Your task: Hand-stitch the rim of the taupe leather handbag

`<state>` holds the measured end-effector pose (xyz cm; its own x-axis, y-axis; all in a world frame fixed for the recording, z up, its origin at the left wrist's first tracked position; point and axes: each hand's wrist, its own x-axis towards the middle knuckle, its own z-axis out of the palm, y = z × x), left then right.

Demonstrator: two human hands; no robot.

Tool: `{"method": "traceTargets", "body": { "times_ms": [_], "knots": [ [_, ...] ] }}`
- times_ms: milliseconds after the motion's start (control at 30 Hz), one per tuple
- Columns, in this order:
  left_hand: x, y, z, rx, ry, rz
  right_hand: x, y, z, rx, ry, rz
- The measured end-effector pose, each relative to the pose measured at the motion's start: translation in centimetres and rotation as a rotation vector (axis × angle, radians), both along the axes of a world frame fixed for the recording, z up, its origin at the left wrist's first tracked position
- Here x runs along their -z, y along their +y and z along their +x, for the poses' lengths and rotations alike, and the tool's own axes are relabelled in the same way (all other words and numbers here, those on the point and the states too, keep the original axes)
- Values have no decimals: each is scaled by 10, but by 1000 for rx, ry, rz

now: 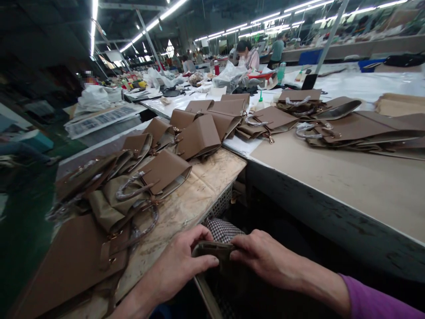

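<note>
Pinching the top edge of a dark brown piece (217,249) between thumb and fingers with the right grip (265,257), showing a purple sleeve (375,297) further up that arm. Curling the left grip (181,257) around the other end of the same edge, pressing the thumb on the near side and bending the fingers over the far side. Holding the piece low, over the lap, in front of a checkered cloth (224,230) and just beside the stained near surface (186,212). Keeping both grips apart, with part of the edge showing between them. Having brown bags (199,135) lying in an overlapping row to the left and ahead, some with plastic-wrapped handles (129,188), and a large flat bag (73,261) nearest the left forearm. Facing more bags (361,128) on the right-hand surface (348,177), with a green-tipped bottle (260,105) standing behind the row. Including, farther off, a red basin (260,76) and a person in pink (254,60) bending forward beyond it.
</note>
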<state>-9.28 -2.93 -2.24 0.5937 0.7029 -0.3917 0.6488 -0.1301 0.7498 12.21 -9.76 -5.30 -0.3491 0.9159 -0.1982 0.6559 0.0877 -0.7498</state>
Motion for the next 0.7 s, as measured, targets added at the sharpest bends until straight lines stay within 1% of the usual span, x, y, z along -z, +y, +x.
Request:
{"method": "traceTargets", "body": {
  "times_ms": [133,233,300,367,433,500,600,700],
  "knots": [
    [0,-1,-3,-14,2,47,0,0,-3,16,11,5],
    [0,-1,-5,-29,-5,51,2,0,-5,21,-15,-3],
    [-1,-2,-6,-51,-14,28,4,-1,-5,25,-43,-8],
    [-1,-5,-8,-88,-61,-45,5,-3,-5,39,-53,1],
    [1,-10,-9,-136,-141,-148,6,-5,-4,62,-12,52],
    [6,-14,-9,-202,-217,-209,6,-6,-3,80,54,138],
    [14,-19,-8,-291,-262,-216,7,-6,-6,93,86,277],
    [20,-21,-6,-324,-280,-210,10,-5,-12,130,48,360]
  ]
}}
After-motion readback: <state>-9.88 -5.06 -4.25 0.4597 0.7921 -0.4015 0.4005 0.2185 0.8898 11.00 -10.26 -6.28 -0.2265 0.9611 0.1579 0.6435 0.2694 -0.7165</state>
